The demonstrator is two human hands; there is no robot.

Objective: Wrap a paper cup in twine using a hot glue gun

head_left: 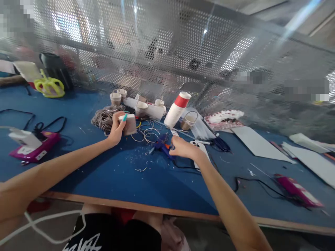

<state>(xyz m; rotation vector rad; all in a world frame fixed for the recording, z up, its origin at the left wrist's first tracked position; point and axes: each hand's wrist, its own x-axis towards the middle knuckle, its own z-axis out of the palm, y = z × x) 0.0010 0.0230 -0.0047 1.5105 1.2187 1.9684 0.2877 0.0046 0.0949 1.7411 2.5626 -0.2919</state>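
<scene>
My left hand (117,129) is closed around a small cup (130,124) with a greyish-brown side and a white end, tilted just above the table. A turquoise nail shows on that hand. Lower and to the right, my right hand (183,148) has its fingers curled against the orange trigger area of a blue glue gun (160,143); the exact grip is partly hidden. Loops of pale cord (150,135) lie between the hands. Beside my left hand is a heap of grey cord (101,120). A white phone (201,153) lies partly under my right wrist.
Several small cord-wrapped buckets (141,109) stand behind the hands, near a leaning stack of white paper cups (176,113). A magenta power strip (39,148) is at left, another magenta device (298,190) at right. White sheets (261,143) lie right; a perforated metal screen (167,52) rises behind.
</scene>
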